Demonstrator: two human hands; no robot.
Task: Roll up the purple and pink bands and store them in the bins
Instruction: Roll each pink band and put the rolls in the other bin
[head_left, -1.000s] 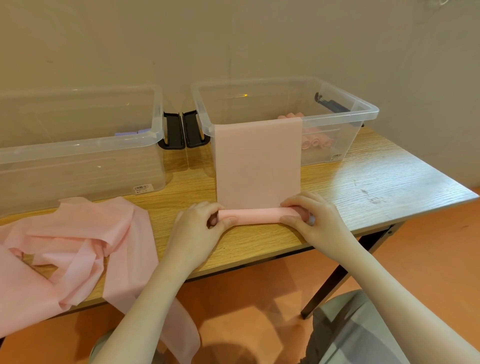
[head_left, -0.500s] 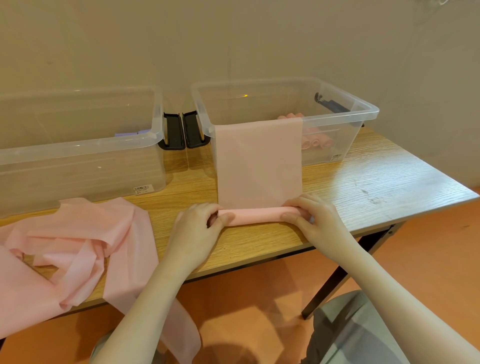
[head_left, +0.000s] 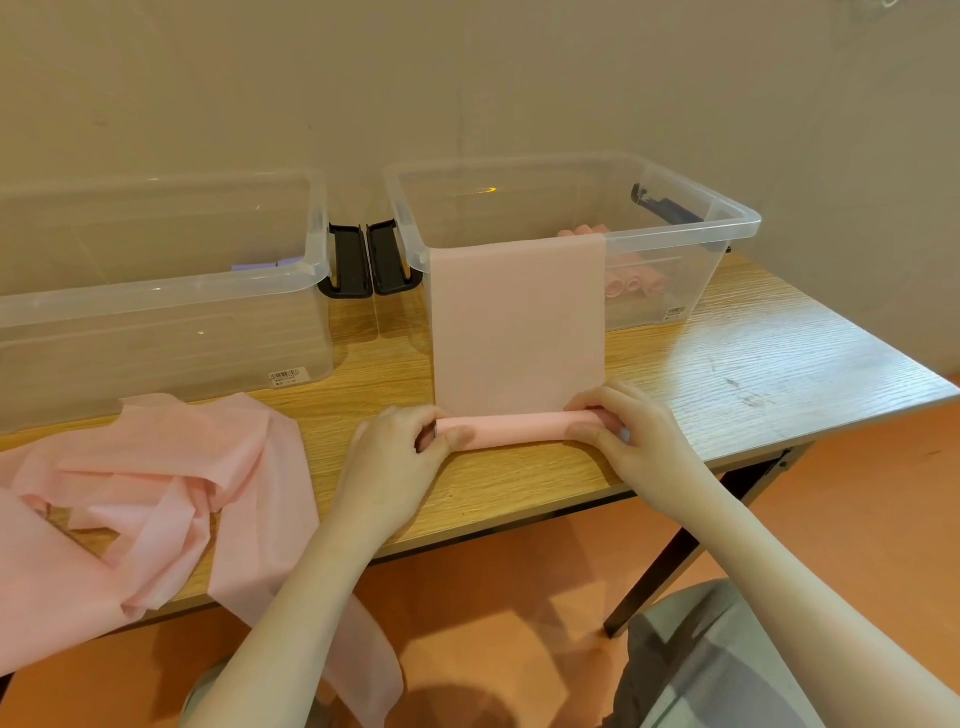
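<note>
Soft, warm, even light fills the frame, with faint shadows on the floor (head_left: 467, 597) at bottom centre, mild wide-angle bending at the edges.

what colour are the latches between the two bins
Black latches, clearest in the head view, between the two clear bins.

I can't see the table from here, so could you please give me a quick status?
Left hand and right hand grip the pink band's roll. Free end draped over right bin's rim. Nothing in the way.
</note>
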